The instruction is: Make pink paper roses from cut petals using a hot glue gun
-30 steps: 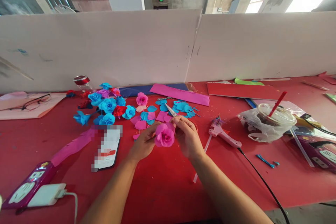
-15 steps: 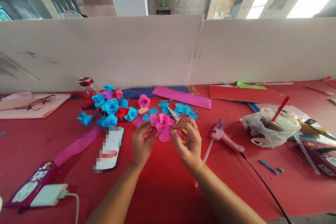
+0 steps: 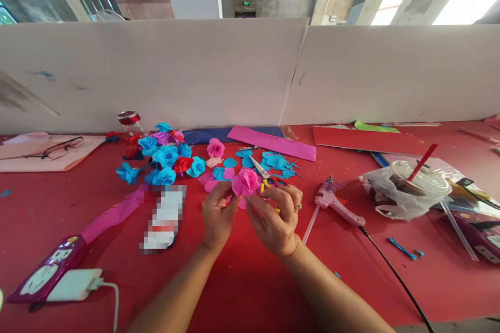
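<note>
In the head view, the left hand [image 3: 219, 214] pinches a pink flower [image 3: 245, 182] low down, with its thumb and fingers pressed together. The flower is up in front of the person, over the middle of the red bench [image 3: 242, 291], and its round front shows. The right hand [image 3: 278, 214] is just beside it, with bent fingers reaching to the lower petals. I cannot tell if those fingers grip the flower or only touch it. A ring [image 3: 298, 207] is on this hand.

Just behind the hands are scissors [image 3: 262, 170], with their tip pointing away and to the left. Blue petals [image 3: 273, 160] and pink petals [image 3: 211, 186] lie around there. A second flower [image 3: 215, 148], pink too, sits behind the pink petals. To the left is a bunch of flowers [image 3: 166, 156], mostly blue, with some red and purple. A phone [image 3: 166, 218] lies near it, partly blurred.

To the right of the hands, a pink glue gun [image 3: 336, 207] lies on its side, with a black cord [image 3: 386, 259]. Farther right is a clear cup [image 3: 420, 177] with a red straw [image 3: 423, 162] and a plastic bag [image 3: 390, 200] around it. A long pink paper [image 3: 273, 143] lies at the back, near the white wall [image 3: 156, 73].
</note>
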The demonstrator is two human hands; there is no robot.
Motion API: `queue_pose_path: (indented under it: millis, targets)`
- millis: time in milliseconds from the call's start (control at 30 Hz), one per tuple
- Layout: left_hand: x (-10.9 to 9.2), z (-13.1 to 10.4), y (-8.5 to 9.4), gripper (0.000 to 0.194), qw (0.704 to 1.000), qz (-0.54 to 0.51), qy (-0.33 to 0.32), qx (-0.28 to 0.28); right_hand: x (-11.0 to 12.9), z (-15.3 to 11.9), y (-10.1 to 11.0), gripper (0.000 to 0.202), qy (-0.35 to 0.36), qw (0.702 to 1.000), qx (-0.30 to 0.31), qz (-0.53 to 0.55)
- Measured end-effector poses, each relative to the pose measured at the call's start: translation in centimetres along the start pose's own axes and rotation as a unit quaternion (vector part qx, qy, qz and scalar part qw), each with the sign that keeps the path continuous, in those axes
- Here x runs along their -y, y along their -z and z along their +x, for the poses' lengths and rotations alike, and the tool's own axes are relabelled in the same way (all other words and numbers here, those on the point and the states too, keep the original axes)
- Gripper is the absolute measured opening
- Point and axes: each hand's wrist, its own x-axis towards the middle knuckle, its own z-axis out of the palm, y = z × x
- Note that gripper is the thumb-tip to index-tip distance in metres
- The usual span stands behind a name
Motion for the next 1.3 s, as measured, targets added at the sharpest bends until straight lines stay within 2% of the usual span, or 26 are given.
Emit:
queue_pose_path:
  millis: [100, 200, 300, 400, 500, 567, 667, 733, 833, 900, 1033, 1167, 1300]
  targets:
    - [0.3, -0.1, 0.0, 0.015, 1.000, -0.011, 0.011, 0.011, 0.3, 0.1, -0.1, 0.025, 0.020, 1.000, -0.007, -0.002]
    - [0.7, -0.1, -0.1, 0.019, 0.997, -0.068, 0.020, 0.036, 0.3, 0.2, -0.2, 0.028, 0.016, 1.000, -0.004, -0.007]
    - [0.8, -0.1, -0.2, 0.020, 0.995, -0.089, 0.035, 0.029, 0.2, 0.2, 0.0, 0.026, 0.009, 1.000, -0.007, -0.009]
    - [0.8, 0.0, -0.2, 0.019, 0.993, -0.094, 0.070, 0.019, 0.3, 0.3, 0.4, 0.025, 0.050, 0.999, 0.003, 0.015]
    - [0.7, 0.4, -0.4, 0.014, 0.980, -0.152, 0.121, 0.036, 0.6, 0.4, 0.7, 0.024, 0.093, 0.994, 0.024, 0.054]
    - [0.7, 0.7, -0.6, 0.014, 0.963, -0.219, 0.149, 0.046, 0.8, 0.4, 0.7, 0.023, 0.054, 0.995, 0.029, 0.075]
    - [0.5, 1.1, -0.7, 0.016, 0.933, -0.307, 0.185, 0.040, 0.8, 0.5, 0.2, 0.019, -0.086, 0.989, 0.053, 0.112]
    - [0.4, 1.2, -0.7, 0.016, 0.915, -0.340, 0.214, 0.035, 0.7, 0.5, -0.3, 0.015, -0.175, 0.970, 0.095, 0.137]
    - [0.5, 1.3, -0.4, 0.015, 0.884, -0.386, 0.261, 0.037, 0.4, 0.5, -1.0, 0.011, -0.248, 0.940, 0.167, 0.166]
    - [0.7, 1.4, -0.2, 0.015, 0.858, -0.421, 0.290, 0.043, 0.3, 0.4, -1.3, 0.010, -0.260, 0.930, 0.195, 0.172]
    - [1.0, 1.7, 0.1, 0.012, 0.810, -0.476, 0.337, 0.054, 0.6, 0.2, -1.4, 0.011, -0.252, 0.933, 0.220, 0.135]
    - [1.0, 1.9, 0.1, 0.002, 0.766, -0.510, 0.390, 0.032, 0.7, 0.0, -1.5, 0.010, -0.240, 0.934, 0.240, 0.112]
    - [1.2, 2.1, 0.2, 0.015, 0.741, -0.505, 0.443, 0.001, 0.7, -0.4, -1.8, 0.011, -0.242, 0.930, 0.256, 0.100]
